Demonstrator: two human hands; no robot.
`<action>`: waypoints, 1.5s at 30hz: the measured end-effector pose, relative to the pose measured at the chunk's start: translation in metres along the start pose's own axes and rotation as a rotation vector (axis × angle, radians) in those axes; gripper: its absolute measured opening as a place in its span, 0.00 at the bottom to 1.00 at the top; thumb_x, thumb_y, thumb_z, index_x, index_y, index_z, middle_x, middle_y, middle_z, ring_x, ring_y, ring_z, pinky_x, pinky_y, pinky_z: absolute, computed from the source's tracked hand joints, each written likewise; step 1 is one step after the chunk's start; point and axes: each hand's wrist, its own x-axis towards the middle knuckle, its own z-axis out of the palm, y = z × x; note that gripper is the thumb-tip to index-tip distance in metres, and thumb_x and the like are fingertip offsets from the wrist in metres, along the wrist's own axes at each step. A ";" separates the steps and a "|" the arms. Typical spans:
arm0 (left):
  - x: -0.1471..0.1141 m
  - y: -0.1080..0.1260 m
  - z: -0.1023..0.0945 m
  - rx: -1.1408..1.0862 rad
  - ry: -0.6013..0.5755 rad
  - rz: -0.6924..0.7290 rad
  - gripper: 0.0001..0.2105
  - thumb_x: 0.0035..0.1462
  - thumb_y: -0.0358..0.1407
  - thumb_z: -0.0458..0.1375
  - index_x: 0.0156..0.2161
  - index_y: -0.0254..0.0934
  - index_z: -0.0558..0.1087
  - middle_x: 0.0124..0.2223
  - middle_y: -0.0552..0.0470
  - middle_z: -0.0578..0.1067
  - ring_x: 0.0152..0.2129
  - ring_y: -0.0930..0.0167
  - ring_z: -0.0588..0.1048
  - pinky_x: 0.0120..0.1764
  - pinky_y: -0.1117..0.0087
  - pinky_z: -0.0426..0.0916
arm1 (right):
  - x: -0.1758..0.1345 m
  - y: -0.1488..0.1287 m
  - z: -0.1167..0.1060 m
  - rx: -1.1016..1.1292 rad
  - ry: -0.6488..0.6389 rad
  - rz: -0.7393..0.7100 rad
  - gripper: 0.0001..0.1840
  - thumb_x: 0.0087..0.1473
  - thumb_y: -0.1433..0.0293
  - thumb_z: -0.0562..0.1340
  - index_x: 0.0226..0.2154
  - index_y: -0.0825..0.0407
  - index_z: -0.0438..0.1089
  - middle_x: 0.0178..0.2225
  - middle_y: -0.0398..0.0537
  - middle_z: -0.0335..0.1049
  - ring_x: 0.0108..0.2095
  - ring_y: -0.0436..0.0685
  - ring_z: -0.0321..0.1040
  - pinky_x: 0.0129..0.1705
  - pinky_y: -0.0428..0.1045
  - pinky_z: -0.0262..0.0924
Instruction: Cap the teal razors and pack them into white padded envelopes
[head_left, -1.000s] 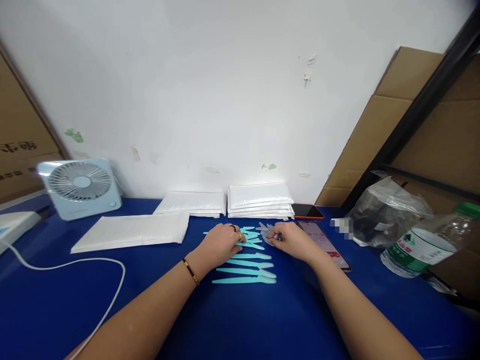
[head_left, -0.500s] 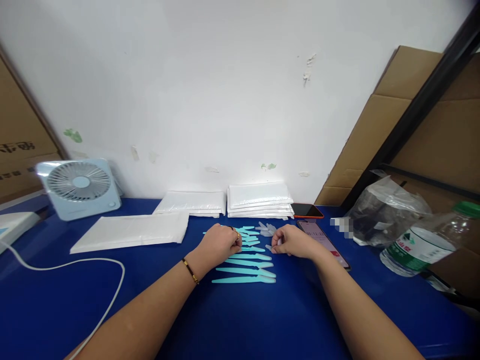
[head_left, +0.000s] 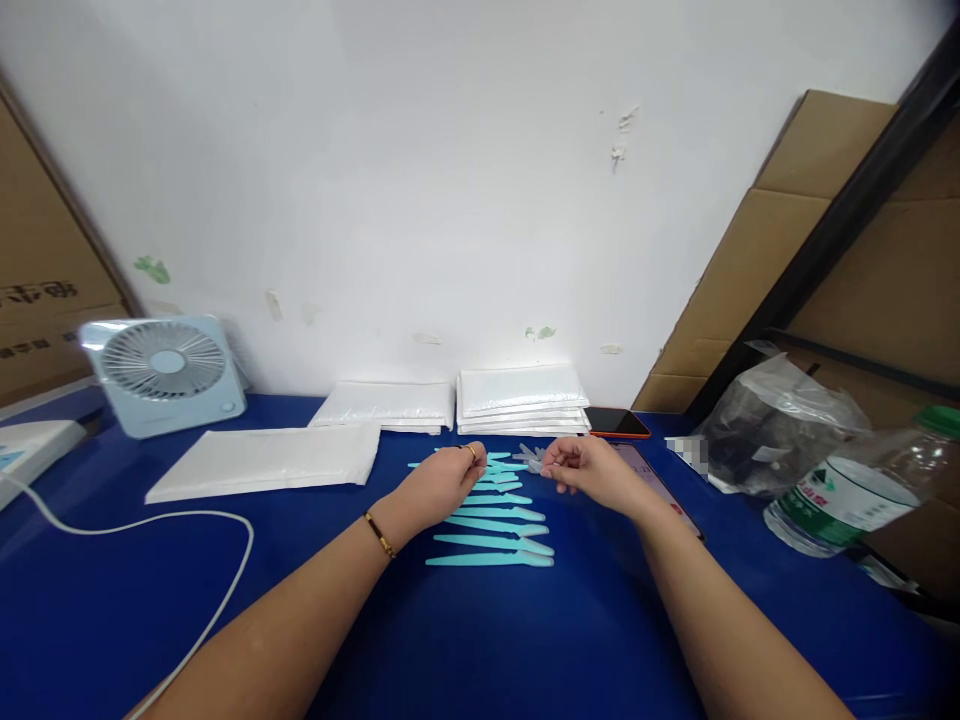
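Note:
Several turquoise eyebrow razors lie in a column on the blue table, blades towards the right. My left hand is closed over the upper part of the column, pinching one razor whose blade end points right; its handle is hidden by the fingers. Just to the right, my right hand pinches a small clear cap at the tip of that razor. Whether the cap is around the blade or only touching it, I cannot tell. More clear caps lie loose behind these fingers.
White packets lie flat at the left and in stacks by the wall. A small fan and a white cable are on the left. At the right are two phones, a plastic bag and a bottle.
My right hand has lifted slightly away from the table with a clear cap and met the razor tip. My left hand has shifted a little, and a razor now reaches out from it.

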 end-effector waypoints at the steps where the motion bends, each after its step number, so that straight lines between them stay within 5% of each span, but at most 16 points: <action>1: 0.000 0.000 0.000 -0.005 0.001 0.002 0.11 0.62 0.37 0.39 0.35 0.37 0.62 0.28 0.54 0.68 0.24 0.73 0.67 0.27 0.74 0.58 | 0.000 0.000 0.000 0.013 0.002 -0.011 0.18 0.46 0.56 0.61 0.29 0.55 0.67 0.21 0.43 0.66 0.23 0.50 0.66 0.25 0.43 0.58; 10: 0.001 0.001 0.000 -0.009 0.007 0.026 0.10 0.61 0.35 0.41 0.34 0.37 0.63 0.29 0.54 0.69 0.25 0.73 0.67 0.27 0.75 0.58 | 0.001 -0.004 0.006 0.056 -0.054 -0.041 0.15 0.46 0.58 0.62 0.27 0.55 0.67 0.21 0.42 0.66 0.22 0.49 0.65 0.25 0.43 0.59; 18: 0.000 0.008 0.003 0.025 -0.124 0.118 0.09 0.54 0.39 0.52 0.32 0.39 0.73 0.28 0.55 0.75 0.25 0.73 0.70 0.28 0.75 0.57 | -0.003 -0.005 0.012 -0.075 -0.281 -0.044 0.13 0.44 0.61 0.63 0.27 0.54 0.71 0.21 0.43 0.68 0.22 0.51 0.67 0.25 0.44 0.60; 20: 0.000 0.007 0.003 0.058 -0.121 0.116 0.10 0.54 0.40 0.52 0.32 0.40 0.74 0.30 0.54 0.76 0.27 0.72 0.71 0.29 0.74 0.58 | -0.002 -0.003 0.006 -0.132 -0.228 -0.033 0.12 0.45 0.62 0.61 0.27 0.54 0.71 0.21 0.43 0.68 0.21 0.51 0.67 0.25 0.44 0.59; 26: 0.002 0.000 0.003 0.212 -0.038 0.005 0.07 0.49 0.38 0.57 0.34 0.41 0.74 0.35 0.54 0.76 0.31 0.69 0.72 0.32 0.72 0.60 | 0.010 0.017 -0.004 -0.443 0.197 -0.045 0.07 0.45 0.71 0.58 0.26 0.53 0.72 0.27 0.45 0.71 0.27 0.52 0.65 0.29 0.45 0.56; 31: 0.002 0.001 0.005 0.187 -0.075 -0.058 0.04 0.49 0.36 0.57 0.29 0.40 0.74 0.30 0.55 0.76 0.27 0.71 0.71 0.28 0.73 0.57 | 0.022 0.032 0.012 -0.454 0.189 -0.100 0.07 0.46 0.68 0.59 0.27 0.51 0.72 0.32 0.46 0.70 0.32 0.53 0.65 0.34 0.46 0.56; 38: 0.002 -0.003 0.005 0.103 -0.071 -0.091 0.04 0.50 0.34 0.55 0.27 0.39 0.71 0.27 0.56 0.75 0.24 0.72 0.70 0.26 0.74 0.56 | 0.017 0.034 0.008 -0.330 0.023 0.039 0.06 0.42 0.67 0.63 0.26 0.53 0.70 0.26 0.45 0.69 0.26 0.52 0.64 0.26 0.45 0.54; 45: 0.001 -0.007 -0.003 0.057 -0.053 -0.112 0.04 0.51 0.35 0.54 0.28 0.39 0.70 0.27 0.56 0.74 0.24 0.73 0.69 0.26 0.75 0.57 | 0.010 0.024 0.007 -0.354 -0.047 -0.074 0.02 0.43 0.75 0.61 0.24 0.53 0.69 0.27 0.44 0.68 0.27 0.50 0.63 0.28 0.44 0.53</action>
